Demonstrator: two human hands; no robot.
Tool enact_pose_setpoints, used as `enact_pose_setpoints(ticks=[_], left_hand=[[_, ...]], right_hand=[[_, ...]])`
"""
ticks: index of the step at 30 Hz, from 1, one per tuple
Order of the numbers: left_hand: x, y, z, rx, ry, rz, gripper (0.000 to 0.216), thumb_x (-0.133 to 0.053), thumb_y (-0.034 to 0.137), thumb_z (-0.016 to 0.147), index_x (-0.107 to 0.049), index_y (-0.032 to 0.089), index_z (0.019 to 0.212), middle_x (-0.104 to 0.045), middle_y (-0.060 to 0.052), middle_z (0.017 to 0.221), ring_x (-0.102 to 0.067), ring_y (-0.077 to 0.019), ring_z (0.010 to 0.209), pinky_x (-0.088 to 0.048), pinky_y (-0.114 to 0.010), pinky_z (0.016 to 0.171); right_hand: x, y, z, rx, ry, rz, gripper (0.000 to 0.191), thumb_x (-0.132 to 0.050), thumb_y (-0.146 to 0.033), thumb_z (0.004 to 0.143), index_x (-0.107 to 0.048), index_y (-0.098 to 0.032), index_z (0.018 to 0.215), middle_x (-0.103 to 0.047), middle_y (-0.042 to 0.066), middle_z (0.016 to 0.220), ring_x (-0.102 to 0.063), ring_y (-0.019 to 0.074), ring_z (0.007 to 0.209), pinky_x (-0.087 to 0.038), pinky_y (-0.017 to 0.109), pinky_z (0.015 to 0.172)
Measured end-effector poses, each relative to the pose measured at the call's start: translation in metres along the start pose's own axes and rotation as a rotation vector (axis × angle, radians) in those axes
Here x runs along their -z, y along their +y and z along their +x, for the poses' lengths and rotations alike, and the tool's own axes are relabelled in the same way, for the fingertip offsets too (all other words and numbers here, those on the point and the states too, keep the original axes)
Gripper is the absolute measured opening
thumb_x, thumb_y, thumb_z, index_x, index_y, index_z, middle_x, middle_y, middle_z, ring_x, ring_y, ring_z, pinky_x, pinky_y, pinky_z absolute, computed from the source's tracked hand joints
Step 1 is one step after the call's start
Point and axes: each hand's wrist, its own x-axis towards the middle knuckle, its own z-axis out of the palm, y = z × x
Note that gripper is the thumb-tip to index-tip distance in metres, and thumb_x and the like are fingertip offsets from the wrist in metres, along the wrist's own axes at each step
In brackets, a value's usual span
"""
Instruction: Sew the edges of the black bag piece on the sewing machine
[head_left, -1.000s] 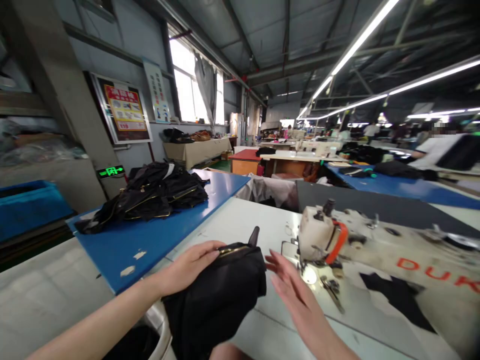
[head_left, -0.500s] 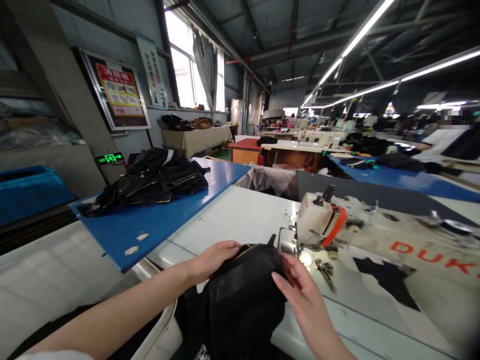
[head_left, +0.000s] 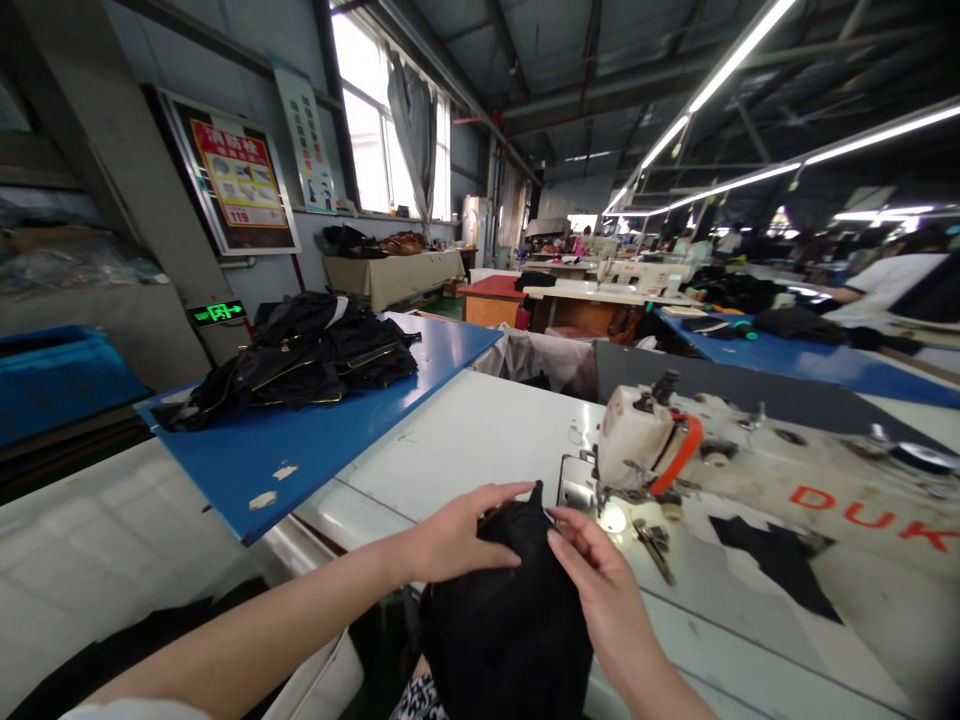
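A black fabric bag (head_left: 510, 630) hangs at the front edge of the white sewing table, just left of the sewing machine's needle area. My left hand (head_left: 469, 535) lies across its upper left part, thumb and fingers closed on the cloth. At the upper right edge my right hand (head_left: 596, 565) pinches the fabric between thumb and fingers. A narrow black tip (head_left: 537, 492) of the cloth sticks up between the two hands. The sewing machine (head_left: 637, 440) stands close beyond my right hand, its lamp lit. The bag's lower end runs out of view.
On the blue table (head_left: 442, 345) to the left lies a pile of black pieces with gold zippers (head_left: 315, 355). Black fabric scraps (head_left: 780, 560) rest by the machine arm. A blue crate (head_left: 67, 385) stands at far left, and a person in white (head_left: 889, 285) sits at far right.
My left hand has slid right and over the top of the bag, closer to my right hand. The bag has turned, and its gold zipper no longer shows.
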Motion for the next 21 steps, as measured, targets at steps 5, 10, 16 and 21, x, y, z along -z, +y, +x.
enact_pose_setpoints(ticks=[5, 10, 16, 21], left_hand=[[-0.012, 0.006, 0.005, -0.033, -0.039, 0.060, 0.054, -0.070, 0.020, 0.068, -0.057, 0.030, 0.120, -0.056, -0.002, 0.106, -0.054, -0.0194, 0.099, -0.044, -0.030, 0.087], [-0.022, 0.000, 0.003, 0.012, 0.074, 0.032, 0.039, -0.066, 0.016, 0.071, -0.062, 0.026, 0.109, -0.060, -0.001, 0.102, -0.055, -0.0181, 0.098, -0.042, -0.029, 0.091], [-0.027, 0.003, 0.000, 0.088, 0.056, -0.038, 0.055, -0.060, 0.019, 0.077, -0.047, 0.034, 0.128, -0.055, 0.001, 0.120, -0.049, -0.0186, 0.113, -0.036, -0.031, 0.101], [-0.031, 0.004, 0.001, 0.060, 0.084, 0.091, 0.045, -0.053, 0.021, 0.082, -0.051, 0.035, 0.125, -0.056, -0.001, 0.101, -0.054, -0.0174, 0.101, -0.042, -0.032, 0.096]], right_hand=[[0.004, -0.006, -0.002, 0.082, -0.049, -0.155, 0.027, -0.062, -0.045, 0.079, -0.064, -0.021, 0.092, -0.059, 0.000, 0.074, -0.053, 0.0159, 0.070, -0.043, 0.027, 0.065], [0.008, -0.015, -0.008, 0.253, -0.117, -0.310, 0.023, -0.049, -0.038, 0.089, -0.064, -0.024, 0.098, -0.063, 0.003, 0.096, -0.056, 0.0190, 0.092, -0.044, 0.031, 0.084], [0.009, -0.024, -0.015, 0.644, -0.080, -0.625, 0.025, -0.054, -0.022, 0.087, -0.061, -0.026, 0.110, -0.055, 0.006, 0.111, -0.051, 0.0200, 0.104, -0.043, 0.038, 0.092], [0.010, -0.027, -0.010, 0.867, 0.043, -0.765, 0.018, -0.050, -0.016, 0.088, -0.066, -0.022, 0.094, -0.060, 0.005, 0.084, -0.054, 0.0185, 0.080, -0.047, 0.036, 0.070]])
